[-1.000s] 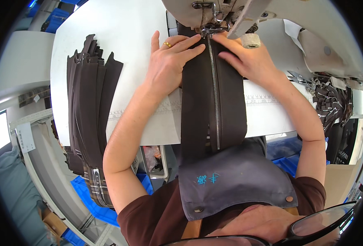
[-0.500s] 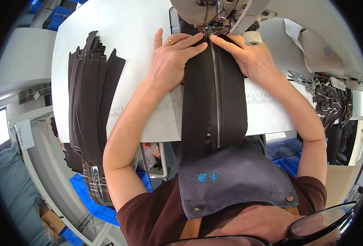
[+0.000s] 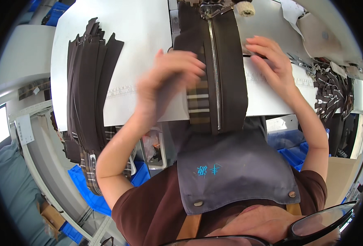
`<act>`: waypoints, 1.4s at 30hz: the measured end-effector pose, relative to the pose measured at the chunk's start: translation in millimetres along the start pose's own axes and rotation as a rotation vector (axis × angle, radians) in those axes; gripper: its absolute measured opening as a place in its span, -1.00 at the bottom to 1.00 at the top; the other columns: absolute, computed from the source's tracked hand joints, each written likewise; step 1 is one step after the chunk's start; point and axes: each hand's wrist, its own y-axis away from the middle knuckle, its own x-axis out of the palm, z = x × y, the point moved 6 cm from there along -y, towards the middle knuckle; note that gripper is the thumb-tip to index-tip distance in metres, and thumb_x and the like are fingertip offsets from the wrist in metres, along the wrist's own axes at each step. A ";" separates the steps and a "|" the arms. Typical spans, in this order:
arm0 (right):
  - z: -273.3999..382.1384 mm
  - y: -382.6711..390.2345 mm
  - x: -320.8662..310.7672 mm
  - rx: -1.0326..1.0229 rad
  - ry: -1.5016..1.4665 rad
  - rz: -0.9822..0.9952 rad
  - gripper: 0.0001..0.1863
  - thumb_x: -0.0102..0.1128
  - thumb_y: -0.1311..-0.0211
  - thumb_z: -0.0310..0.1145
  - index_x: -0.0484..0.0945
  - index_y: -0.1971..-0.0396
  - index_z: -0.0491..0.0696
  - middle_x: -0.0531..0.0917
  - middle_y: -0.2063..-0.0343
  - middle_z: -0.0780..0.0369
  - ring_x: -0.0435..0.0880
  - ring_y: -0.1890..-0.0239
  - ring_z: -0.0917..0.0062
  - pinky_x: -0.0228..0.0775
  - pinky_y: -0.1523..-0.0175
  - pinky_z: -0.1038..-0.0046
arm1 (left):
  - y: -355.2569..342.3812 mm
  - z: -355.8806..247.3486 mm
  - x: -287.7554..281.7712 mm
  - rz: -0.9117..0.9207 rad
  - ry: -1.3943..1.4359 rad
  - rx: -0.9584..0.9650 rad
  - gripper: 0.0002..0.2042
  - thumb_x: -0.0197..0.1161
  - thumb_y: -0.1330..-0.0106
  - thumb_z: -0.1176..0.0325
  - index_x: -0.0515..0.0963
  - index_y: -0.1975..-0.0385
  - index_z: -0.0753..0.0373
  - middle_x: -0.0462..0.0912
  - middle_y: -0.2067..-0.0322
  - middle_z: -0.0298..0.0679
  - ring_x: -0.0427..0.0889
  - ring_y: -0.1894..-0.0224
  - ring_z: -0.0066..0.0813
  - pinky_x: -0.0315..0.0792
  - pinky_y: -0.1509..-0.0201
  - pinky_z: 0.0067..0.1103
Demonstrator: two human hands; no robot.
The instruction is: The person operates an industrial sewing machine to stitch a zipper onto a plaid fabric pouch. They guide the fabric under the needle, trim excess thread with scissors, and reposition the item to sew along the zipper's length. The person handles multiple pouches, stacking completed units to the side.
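The long dark brown fabric panel with a metal zipper [image 3: 218,78] lies between the hands, running under the sewing machine head [image 3: 214,6]. Left hand [image 3: 165,88], blurred, pinches its folded plaid-lined edge; right hand [image 3: 271,65] rests open, flat beside it. Judged light, limp and prone to shifting; best held at the edges beside the zipper.

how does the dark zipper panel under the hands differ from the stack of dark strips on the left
The dark brown zippered fabric panel is a single piece running from the sewing machine toward the person, its metal zipper showing, with a plaid lining folded out; the left hand grips its edge. The stack of dark brown fabric strips is many fanned pieces, untouched, hanging off the white table. Both are dark brown with plaid.
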 end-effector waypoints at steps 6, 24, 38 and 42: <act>68.0 39.0 27.1 -0.319 0.223 0.216 -0.58 0.25 -0.03 -0.38 0.51 0.02 0.01 0.45 -0.08 0.21 0.39 -0.12 0.28 0.27 -0.15 0.27 | 39.3 -16.1 25.5 0.227 -0.727 0.156 -0.68 0.17 -0.02 0.53 0.61 0.19 0.06 0.60 0.09 -0.47 0.46 -0.08 -0.45 -0.13 -0.32 -0.07; 74.1 49.5 48.1 -0.334 0.358 0.303 -0.53 0.27 -0.02 -0.33 0.48 -0.01 0.03 0.42 -0.12 0.30 0.38 -0.12 0.32 0.27 -0.15 0.21 | 42.2 -16.0 41.1 0.450 -0.728 0.181 -0.47 0.13 0.11 0.64 0.56 0.08 -0.05 0.47 0.00 -0.40 0.43 -0.08 -0.39 -0.04 -0.30 0.02; 80.7 49.2 47.9 -0.405 0.345 0.286 -0.55 0.34 0.08 -0.28 0.54 0.10 0.02 0.47 -0.01 0.27 0.42 -0.06 0.34 0.32 -0.07 0.24 | 39.5 -33.5 46.4 0.125 -0.637 0.354 -0.72 0.15 0.00 0.46 0.59 0.23 0.26 0.64 0.16 -0.22 0.63 0.12 -0.36 0.42 0.02 -0.39; 80.0 50.5 48.6 -0.409 0.361 0.276 -0.56 0.34 0.08 -0.26 0.54 0.11 0.02 0.48 0.00 0.27 0.43 -0.05 0.34 0.32 -0.09 0.24 | 44.7 -23.4 48.2 0.145 -0.626 0.319 -0.72 0.14 -0.01 0.48 0.59 0.22 0.24 0.63 0.12 -0.25 0.61 0.09 -0.38 0.37 -0.05 -0.35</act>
